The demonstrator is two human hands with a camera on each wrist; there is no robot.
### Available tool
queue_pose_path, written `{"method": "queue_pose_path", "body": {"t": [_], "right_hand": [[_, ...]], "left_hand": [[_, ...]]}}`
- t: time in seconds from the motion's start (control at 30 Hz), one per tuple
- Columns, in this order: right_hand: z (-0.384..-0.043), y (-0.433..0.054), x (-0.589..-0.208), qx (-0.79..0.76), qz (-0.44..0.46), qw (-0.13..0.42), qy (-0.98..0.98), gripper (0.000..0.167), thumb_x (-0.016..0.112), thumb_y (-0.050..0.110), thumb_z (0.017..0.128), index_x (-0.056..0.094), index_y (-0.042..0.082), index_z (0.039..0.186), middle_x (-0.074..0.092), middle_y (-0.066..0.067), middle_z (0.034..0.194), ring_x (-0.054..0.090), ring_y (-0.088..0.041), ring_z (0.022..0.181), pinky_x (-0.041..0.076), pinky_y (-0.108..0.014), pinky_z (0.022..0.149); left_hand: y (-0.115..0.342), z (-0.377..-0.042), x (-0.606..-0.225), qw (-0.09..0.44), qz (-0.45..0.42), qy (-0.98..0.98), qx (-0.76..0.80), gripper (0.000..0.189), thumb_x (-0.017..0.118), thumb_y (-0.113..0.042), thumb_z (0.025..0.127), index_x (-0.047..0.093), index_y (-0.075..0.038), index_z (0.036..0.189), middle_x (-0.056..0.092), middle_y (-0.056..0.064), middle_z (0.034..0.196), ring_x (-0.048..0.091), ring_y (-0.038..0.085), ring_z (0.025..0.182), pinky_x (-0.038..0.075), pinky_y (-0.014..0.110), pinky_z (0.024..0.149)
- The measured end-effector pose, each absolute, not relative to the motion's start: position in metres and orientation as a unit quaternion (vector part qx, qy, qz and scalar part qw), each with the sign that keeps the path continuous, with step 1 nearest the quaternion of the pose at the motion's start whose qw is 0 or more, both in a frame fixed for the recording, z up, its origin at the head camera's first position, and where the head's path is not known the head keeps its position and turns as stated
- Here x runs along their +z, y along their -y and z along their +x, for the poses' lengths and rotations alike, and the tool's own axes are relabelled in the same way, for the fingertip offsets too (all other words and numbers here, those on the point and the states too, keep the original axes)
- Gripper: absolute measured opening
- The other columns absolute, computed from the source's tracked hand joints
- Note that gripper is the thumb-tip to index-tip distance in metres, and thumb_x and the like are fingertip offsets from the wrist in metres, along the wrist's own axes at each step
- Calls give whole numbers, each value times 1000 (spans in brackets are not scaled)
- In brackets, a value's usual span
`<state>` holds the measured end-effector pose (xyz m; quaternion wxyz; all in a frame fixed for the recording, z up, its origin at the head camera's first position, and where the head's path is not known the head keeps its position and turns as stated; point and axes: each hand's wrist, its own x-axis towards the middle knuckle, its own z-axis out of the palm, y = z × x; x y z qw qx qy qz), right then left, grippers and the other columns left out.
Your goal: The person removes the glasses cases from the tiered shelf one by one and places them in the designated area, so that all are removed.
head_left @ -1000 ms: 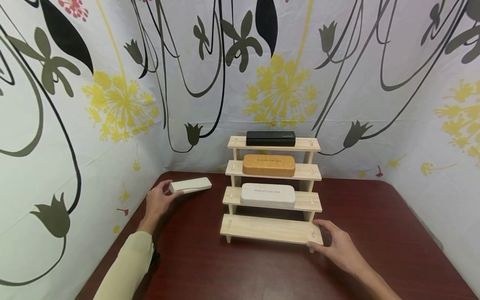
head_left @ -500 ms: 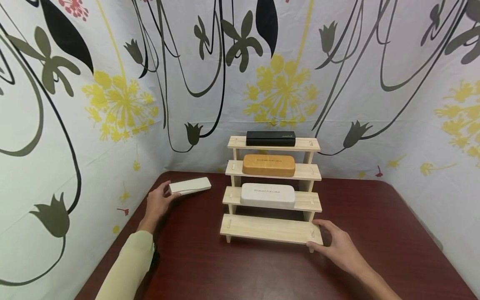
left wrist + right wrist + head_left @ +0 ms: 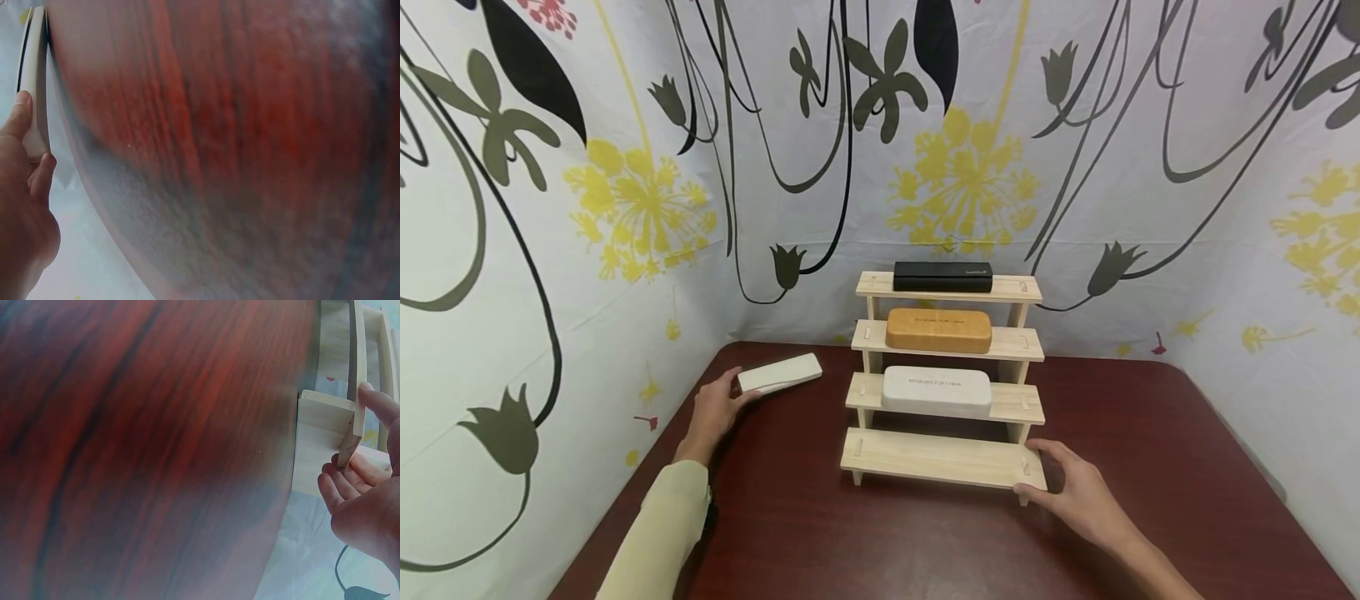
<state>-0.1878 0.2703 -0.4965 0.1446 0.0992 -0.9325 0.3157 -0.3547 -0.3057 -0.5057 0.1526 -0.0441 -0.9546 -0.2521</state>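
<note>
At the left of the table, a slim off-white case (image 3: 780,373) lies with its near end between the thumb and fingers of my left hand (image 3: 713,414). The left wrist view shows the thumb (image 3: 20,109) on one side of the case. My right hand (image 3: 1078,496) grips the right end of the lowest shelf (image 3: 932,458) of a stepped wooden stand. The right wrist view has the thumb and fingers on either side of that board (image 3: 354,422). On the stand's upper steps sit a white case (image 3: 936,392), a tan case (image 3: 937,331) and a black case (image 3: 942,277).
The dark red-brown table (image 3: 880,550) meets a floral-patterned cloth (image 3: 820,167) at the back and both sides. The stand is close to the back cloth, right of the table's middle.
My left hand has shifted slightly left at the slim case, its thumb nearer the end, and the case has turned a little. My right hand and the stand stay put.
</note>
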Motion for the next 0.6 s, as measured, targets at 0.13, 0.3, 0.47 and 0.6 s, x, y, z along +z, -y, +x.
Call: {"method": "queue_pose_path", "body": {"t": [0.13,0.3,0.47,0.6], "right_hand": [[-187,-270,-496,315,98,142,933,70,97,37,77,68,8,132,73,-11,126,67,-31,115,54,-55,90],[-187,-270,-496,315,98,146,933,69,98,36,77,68,7,132,73,-11,126,67,-30,115,54,-54,90],[-187,-270,-496,318,98,146,932,70,97,38,77,68,8,132,73,-10,126,67,-30,115,54,-54,90],[-187,-270,-496,318,96,143,932,70,97,38,77,68,8,133,72,-11,127,67,-31,117,54,-55,91]], "left_hand": [[305,-356,-506,128,-38,962,-237,74,81,-30,97,51,10,150,64,38,128,62,55,117,50,67,99],[304,-361,-508,106,-32,970,-215,73,80,-29,98,49,12,150,57,37,142,57,57,127,46,68,105],[300,-363,-509,110,-41,973,-197,69,81,-26,97,52,15,145,61,38,135,60,57,121,48,68,101],[298,-363,-509,116,-40,975,-187,64,81,-23,96,55,16,140,63,39,129,62,58,115,50,68,97]]}}
